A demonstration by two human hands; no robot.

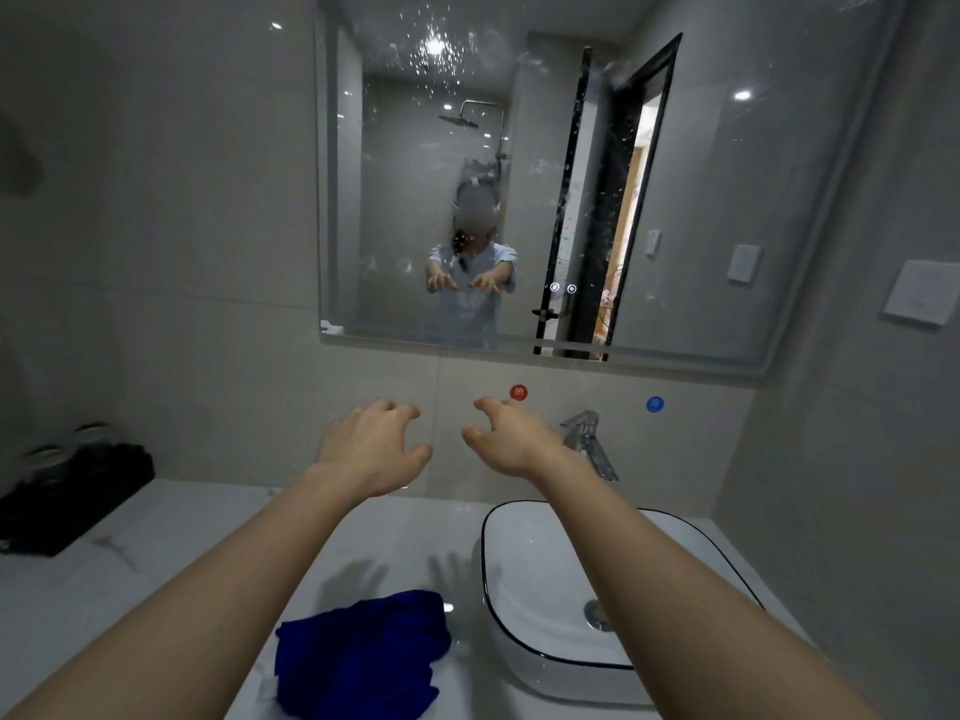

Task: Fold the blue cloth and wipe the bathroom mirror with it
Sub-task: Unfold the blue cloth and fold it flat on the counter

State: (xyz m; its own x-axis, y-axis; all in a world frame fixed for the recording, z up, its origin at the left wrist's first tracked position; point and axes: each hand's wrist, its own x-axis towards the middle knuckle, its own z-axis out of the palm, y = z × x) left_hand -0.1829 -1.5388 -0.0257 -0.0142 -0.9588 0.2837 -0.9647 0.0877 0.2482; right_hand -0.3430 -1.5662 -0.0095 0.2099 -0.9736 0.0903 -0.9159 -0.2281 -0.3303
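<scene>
One wide mirror (pixel 441 148), cut off at the top, is seen speckled with spots. On the counter (pixel 182 537), just beside the basin (pixel 545 589), the blue cloth (pixel 358 652) is left crumpled and untouched. The left hand (pixel 371 449) and right hand (pixel 511 439) are held out empty, fingers spread and half bent. The tap (pixel 589 444) is partly hidden behind the right wrist.

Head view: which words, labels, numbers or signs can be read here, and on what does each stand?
Nothing can be read for certain.
Round red sticker on the wall tile: white mark, too blurred.
Round blue sticker on the wall tile: white mark, too blurred.
Rectangular wall mirror: two small lit icons, too small.
Pale shirt in the reflection: dark print, blurred.
</scene>
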